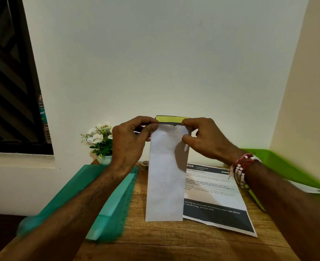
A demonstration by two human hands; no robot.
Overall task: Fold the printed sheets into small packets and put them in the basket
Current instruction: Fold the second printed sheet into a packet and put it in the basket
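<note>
Mid-fold. We pinch the folded sheet (165, 178) at its top corners, left hand (131, 142) and right hand (204, 138) both clamped, strip upright above the bench (155, 240). Right of it, a printed sheet (215, 196) lies unfolded. Green basket (279, 166) further right; contents unclear.

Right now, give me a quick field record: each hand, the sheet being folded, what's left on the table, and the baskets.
left hand: pinching top left corner of strip
right hand: pinching top right corner of strip
strip: long folded sheet, held upright, blank side to camera, bottom edge at the table
flat sheet: printed, unfolded, behind strip
teal basket: left, under left forearm
green tray: right, contents unclear
plant: back left
</note>
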